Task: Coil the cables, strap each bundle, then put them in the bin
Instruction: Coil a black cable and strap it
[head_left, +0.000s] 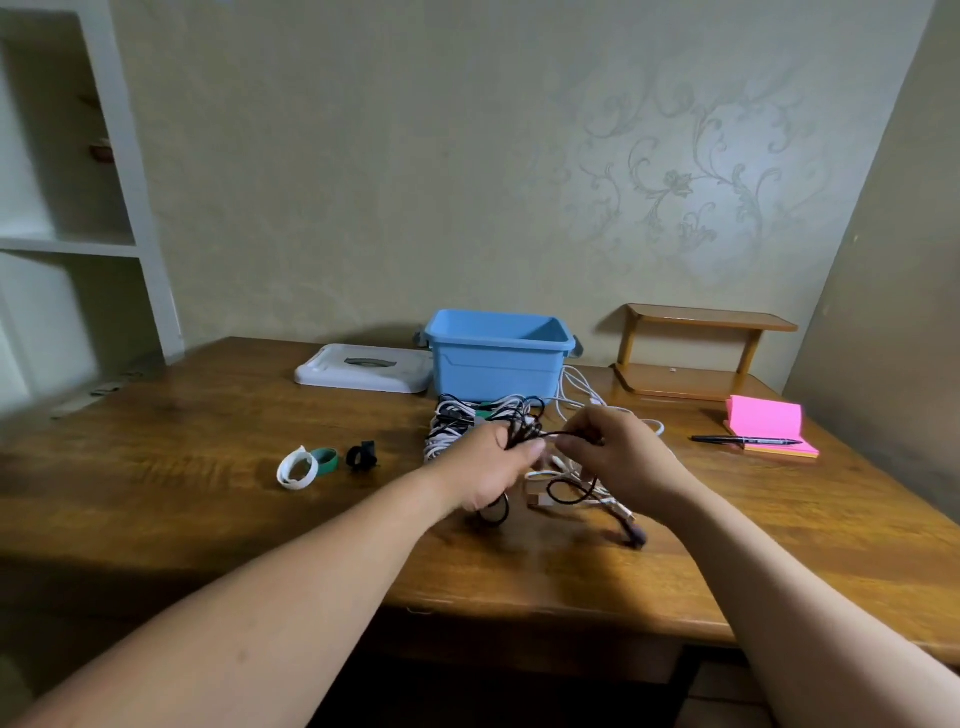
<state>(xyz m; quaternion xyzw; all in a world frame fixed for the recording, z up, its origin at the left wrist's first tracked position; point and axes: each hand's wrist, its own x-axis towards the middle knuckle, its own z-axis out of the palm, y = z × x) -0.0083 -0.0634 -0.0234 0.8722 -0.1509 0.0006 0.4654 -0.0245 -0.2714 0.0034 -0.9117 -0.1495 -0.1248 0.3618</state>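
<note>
- Cables (571, 382) lie in a loose tangle on the table (208, 509), in front of the blue bin (498, 358) and under both hands.
- Black cable (566, 502): several loops of it sit in the left hand (488, 467), whose fingers are curled round them.
- One strand runs across to the right hand (618, 457), which pinches it between thumb and fingertips.
- More of the black cable hangs in a loop below the hands, with one end on the table.
- A bundle (462, 421) of black and white cable with a green band round it lies just behind the left hand, close to the bin.
- White strap (297, 467), green strap (326, 461) and black strap (361, 456) sit rolled up, side by side, left of the hands.
- The bin stands open, with its white lid (363, 369) lying flat just beside it on the left.
- A wooden shelf (691, 358), a pink notepad (763, 421) and a pen (745, 440) are off to the right.
</note>
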